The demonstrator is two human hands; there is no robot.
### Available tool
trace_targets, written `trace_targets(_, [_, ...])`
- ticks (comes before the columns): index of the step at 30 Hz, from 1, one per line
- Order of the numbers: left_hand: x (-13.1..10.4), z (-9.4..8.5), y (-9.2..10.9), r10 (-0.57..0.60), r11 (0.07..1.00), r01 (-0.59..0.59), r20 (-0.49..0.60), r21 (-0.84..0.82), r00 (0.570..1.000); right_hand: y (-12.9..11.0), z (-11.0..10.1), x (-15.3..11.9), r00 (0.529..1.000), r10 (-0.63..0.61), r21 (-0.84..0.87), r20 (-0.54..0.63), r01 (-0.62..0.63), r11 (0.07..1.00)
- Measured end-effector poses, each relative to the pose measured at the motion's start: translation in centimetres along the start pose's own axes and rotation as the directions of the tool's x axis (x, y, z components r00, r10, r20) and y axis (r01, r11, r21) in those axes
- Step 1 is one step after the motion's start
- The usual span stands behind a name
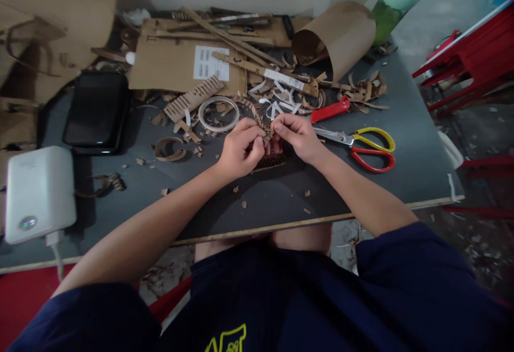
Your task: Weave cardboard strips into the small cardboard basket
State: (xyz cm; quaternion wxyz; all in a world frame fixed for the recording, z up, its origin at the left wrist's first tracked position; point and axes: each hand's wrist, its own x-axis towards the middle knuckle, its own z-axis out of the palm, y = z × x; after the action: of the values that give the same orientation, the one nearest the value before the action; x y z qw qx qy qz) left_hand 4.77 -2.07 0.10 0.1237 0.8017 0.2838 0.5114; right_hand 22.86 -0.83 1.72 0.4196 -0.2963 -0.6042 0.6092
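Note:
Both my hands are close together over the middle of the dark table. My left hand [244, 147] is closed, pinching a corrugated cardboard strip [254, 110] that rises beyond the fingers. Opposite it, my right hand [296, 136] pinches the same strip's near end between thumb and fingers. Below the hands lies a dark corrugated cardboard piece [270, 162], partly covered by the fingers. Scissors [353, 139] with one yellow and one red handle lie just right of my right hand, and a red-handled cutter [331, 110] is a little farther back.
A tape roll [219, 114], a ridged cardboard piece [193, 99] and white paper scraps [281, 99] lie beyond my hands. At the back are a flat cardboard sheet [164, 65] and a cardboard tube [341, 36]. A black device [96, 110] and white power bank [40, 194] occupy the left.

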Motion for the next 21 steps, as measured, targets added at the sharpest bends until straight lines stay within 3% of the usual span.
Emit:
trace_targets(3, [0.1, 0.0, 0.0, -0.142, 0.984, 0.142, 0.010, -0.104, 0.990, 0.1, -0.2, 0.2, 1.000, -0.007, -0.010, -0.007, 0.007, 1.000])
trace_targets(6, [0.0, 0.0, -0.4, -0.221, 0.971, 0.219, -0.013, -0.102, 0.975, 0.3, -0.4, 0.4, 0.999, -0.004, -0.034, -0.046, 0.002, 0.999])
trace_targets(9, [-0.1, -0.1, -0.6, -0.243, 0.967, 0.242, -0.013, -0.080, 0.970, 0.4, -0.7, 0.4, 0.994, -0.022, -0.079, -0.104, 0.014, 0.997])
trace_targets(12, [-0.1, -0.2, -0.5, -0.206, 0.979, 0.206, -0.033, -0.003, 0.978, 0.5, -0.7, 0.0, 0.972, -0.143, -0.224, -0.187, 0.099, 0.969])
trace_targets(14, [-0.2, -0.3, -0.4, -0.188, 0.980, 0.190, -0.029, 0.059, 0.982, 0.3, -0.6, -0.3, 0.940, -0.272, -0.376, -0.207, 0.180, 0.909])
trace_targets(17, [-0.3, -0.2, -0.4, -0.188, 0.971, 0.185, 0.003, 0.149, 0.982, -0.1, -0.4, -0.6, 0.894, -0.426, -0.576, -0.141, 0.276, 0.770])
trace_targets(21, [-0.4, 0.2, -1.0, -0.217, 0.946, 0.211, -0.006, 0.248, 0.976, -0.2, -0.4, -0.7, 0.866, -0.500, -0.722, 0.007, 0.350, 0.597])
